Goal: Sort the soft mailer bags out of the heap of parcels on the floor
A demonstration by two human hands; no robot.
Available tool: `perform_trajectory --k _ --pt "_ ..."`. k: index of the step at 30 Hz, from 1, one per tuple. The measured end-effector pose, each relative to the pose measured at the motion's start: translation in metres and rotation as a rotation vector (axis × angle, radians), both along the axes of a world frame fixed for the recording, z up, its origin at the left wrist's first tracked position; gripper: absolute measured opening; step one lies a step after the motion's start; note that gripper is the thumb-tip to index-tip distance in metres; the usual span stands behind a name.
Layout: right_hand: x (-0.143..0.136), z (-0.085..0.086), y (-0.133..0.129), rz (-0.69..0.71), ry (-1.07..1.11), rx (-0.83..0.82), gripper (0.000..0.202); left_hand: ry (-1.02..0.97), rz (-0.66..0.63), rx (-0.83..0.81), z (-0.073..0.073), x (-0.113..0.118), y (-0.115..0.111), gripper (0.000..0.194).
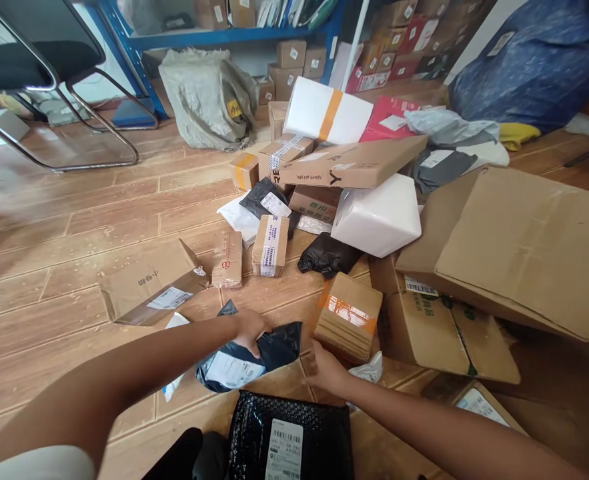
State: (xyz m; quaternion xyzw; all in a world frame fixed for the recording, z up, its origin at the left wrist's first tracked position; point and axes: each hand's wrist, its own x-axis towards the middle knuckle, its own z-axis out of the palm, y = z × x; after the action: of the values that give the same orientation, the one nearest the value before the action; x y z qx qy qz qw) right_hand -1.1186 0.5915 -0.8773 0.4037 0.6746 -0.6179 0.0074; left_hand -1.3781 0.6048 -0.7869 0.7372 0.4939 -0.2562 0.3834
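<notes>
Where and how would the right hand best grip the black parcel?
Probably by the black parcel's right end, coming from the right: that end juts past the left hand and faces the right hand.

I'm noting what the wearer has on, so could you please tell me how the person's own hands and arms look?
The left hand and right hand are bare, with no gloves, watch or bracelet visible. On the left arm, a plain whitish sleeve shows at the picture's bottom corner; on the right arm, no sleeve is in view.
</notes>
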Motion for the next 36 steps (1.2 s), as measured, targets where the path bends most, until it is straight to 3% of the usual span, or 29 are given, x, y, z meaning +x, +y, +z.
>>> perform_trajectory --k 3,5,6,9,11,17,20,22,26,30,33,36 --pt "-0.028 0.011 0.012 -0.043 0.189 -0.088 0.115 -0.498 0.502 -0.197 0.017 -0.013 -0.032 0.051" --pt "-0.032 0.03 0.015 -0.035 0.347 -0.219 0.118 -0.821 0.866 -0.398 0.023 -0.02 -0.05 0.059" --pt "-0.032 0.041 0.016 -0.031 0.432 -0.335 0.118 -0.903 0.987 -0.464 0.024 -0.021 -0.057 0.064" --pt "-0.028 0.068 0.015 -0.038 0.544 -0.748 0.108 -0.951 1.218 -0.566 0.017 -0.014 -0.071 0.069" --pt "-0.026 0.073 0.013 -0.05 0.429 -0.92 0.101 -0.926 1.269 -0.642 0.009 -0.002 -0.076 0.072" --pt "-0.014 0.051 0.016 -0.222 0.245 -1.156 0.096 -0.975 1.186 -0.631 -0.01 0.024 -0.078 0.093" --pt "0.0 0.055 0.017 -0.272 0.186 -1.114 0.088 -0.926 1.127 -0.592 -0.019 0.02 -0.077 0.102" --pt "0.014 0.062 0.01 -0.281 0.206 -0.997 0.08 -0.807 0.968 -0.578 -0.026 0.013 -0.077 0.093" --pt "0.05 0.065 -0.038 -0.394 0.18 -0.688 0.073 -0.401 0.599 -0.375 -0.044 0.01 -0.079 0.06" --pt "0.086 0.038 -0.111 -0.574 0.007 -0.882 0.065 -0.228 0.42 -0.274 -0.06 0.04 -0.092 0.051" --pt "0.105 0.007 -0.147 -0.436 -0.29 -0.954 0.069 -0.17 0.308 -0.177 -0.063 0.066 -0.11 0.055" --pt "0.111 -0.02 -0.16 -0.322 -0.548 -0.816 0.069 -0.106 0.216 -0.042 -0.058 0.078 -0.127 0.082"
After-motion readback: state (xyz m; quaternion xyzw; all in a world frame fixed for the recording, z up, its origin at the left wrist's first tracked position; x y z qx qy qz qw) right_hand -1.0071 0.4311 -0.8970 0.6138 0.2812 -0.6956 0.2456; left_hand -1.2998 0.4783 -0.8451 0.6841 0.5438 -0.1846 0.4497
